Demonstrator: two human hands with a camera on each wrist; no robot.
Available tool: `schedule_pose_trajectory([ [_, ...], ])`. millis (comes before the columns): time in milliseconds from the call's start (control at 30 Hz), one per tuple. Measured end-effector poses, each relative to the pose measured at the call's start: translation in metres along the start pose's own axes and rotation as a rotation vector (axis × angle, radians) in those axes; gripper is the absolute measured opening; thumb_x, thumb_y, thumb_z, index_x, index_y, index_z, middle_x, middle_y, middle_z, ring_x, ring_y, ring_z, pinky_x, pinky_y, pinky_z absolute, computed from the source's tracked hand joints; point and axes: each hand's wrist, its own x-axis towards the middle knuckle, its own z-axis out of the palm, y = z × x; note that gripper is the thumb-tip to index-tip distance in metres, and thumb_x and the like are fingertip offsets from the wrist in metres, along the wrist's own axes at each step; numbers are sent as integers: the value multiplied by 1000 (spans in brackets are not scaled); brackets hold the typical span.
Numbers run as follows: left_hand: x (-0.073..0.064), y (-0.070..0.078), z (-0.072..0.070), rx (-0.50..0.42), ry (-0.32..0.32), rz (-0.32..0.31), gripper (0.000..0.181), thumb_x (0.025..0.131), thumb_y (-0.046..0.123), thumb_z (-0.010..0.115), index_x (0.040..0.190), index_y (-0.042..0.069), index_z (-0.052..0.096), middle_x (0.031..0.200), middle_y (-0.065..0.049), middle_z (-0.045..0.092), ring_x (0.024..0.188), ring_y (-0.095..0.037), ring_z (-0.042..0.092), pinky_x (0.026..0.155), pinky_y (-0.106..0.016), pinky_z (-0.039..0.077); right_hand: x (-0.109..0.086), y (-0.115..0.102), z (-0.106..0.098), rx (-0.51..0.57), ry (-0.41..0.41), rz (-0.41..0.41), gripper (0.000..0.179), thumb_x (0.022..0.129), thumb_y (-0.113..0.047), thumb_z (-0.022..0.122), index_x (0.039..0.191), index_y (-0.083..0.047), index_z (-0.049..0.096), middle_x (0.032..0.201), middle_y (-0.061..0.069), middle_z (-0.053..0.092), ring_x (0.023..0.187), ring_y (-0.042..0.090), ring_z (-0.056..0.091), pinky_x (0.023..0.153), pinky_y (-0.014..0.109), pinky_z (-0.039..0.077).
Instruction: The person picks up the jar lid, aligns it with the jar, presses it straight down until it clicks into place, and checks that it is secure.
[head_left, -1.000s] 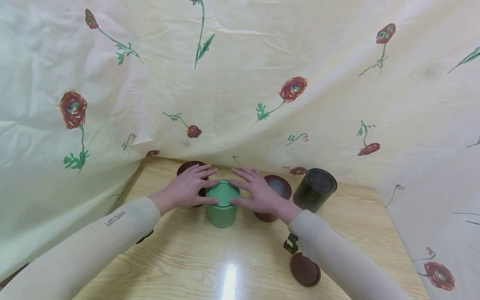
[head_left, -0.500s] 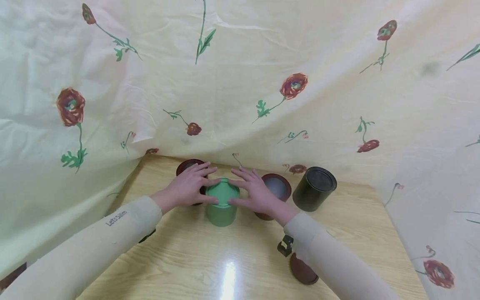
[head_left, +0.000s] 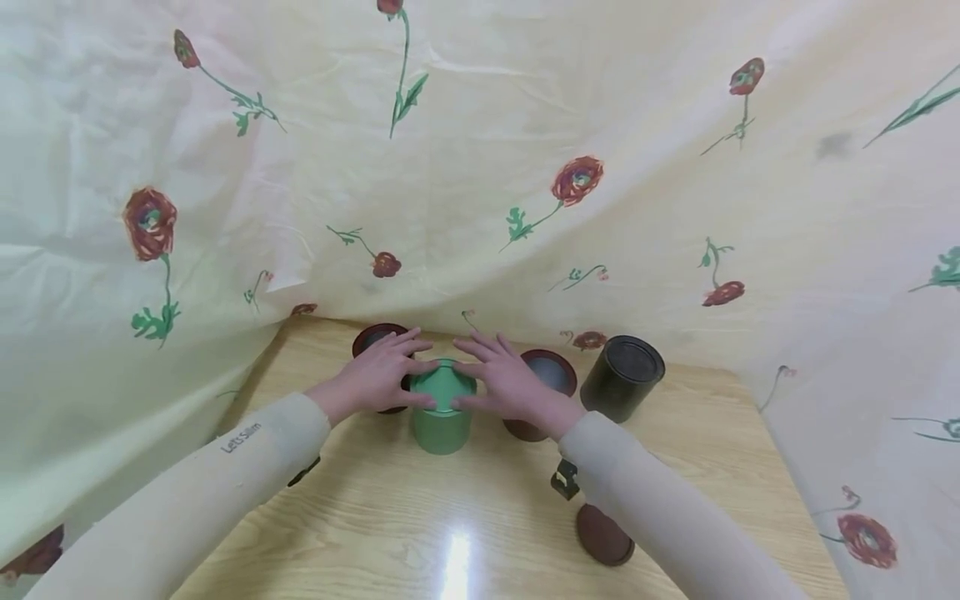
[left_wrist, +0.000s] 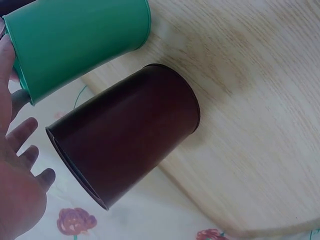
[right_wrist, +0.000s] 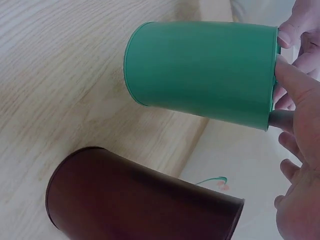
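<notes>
From afar I see, near the far-left corner of the wooden surface (head_left: pixel 405 517), a dark red-brown cylindrical can (left_wrist: pixel 125 135), then the left hand (head_left: pixel 378 375), touching with spread thumb and forefinger the top rim of a smooth green cylindrical can (head_left: pixel 441 431) near the far edge, and the right hand (head_left: pixel 504 379), similarly spread, touching it also.

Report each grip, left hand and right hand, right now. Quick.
Left-hand grip: open, fingers spread, touching the top of the green can.
Right-hand grip: open, fingers spread, also touching the green can's top.
</notes>
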Motion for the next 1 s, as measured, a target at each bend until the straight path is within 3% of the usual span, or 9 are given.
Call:
schedule_pose_trajectory([
  [167,-1,0,2,33,3,4,72,93,60,75,149,15,66,162,-20,50,158,-46,30,127,-65,26,1,0,2,-76,-25,-2,68,100,-53,72,153,-12,61,170,12,40,162,40,22,129,68,14],
  [333,5,0,1,115,18,48,72,93,65,72,145,16,69,163,-18,48,158,-45,31,127,-64,26,0,5,2,-143,-28,12,69,99,-60,70,153,-18,61,171,11,39,163,37,22,129,67,14],
  [567,4,0,-4,163,13,61,72,93,67,71,145,17,70,164,-18,47,159,-42,30,128,-63,25,-1,9,1,-141,-4,-17,69,100,-61,67,153,-16,62,170,13,40,161,39,26,130,67,13],
  [1000,1,8,-14,185,-3,93,71,95,67,69,146,17,69,168,-14,44,161,-38,28,130,-61,20,-34,18,-23,-162,67,-63,64,98,-53,75,146,-11,68,168,14,43,159,37,32,131,63,13],
])
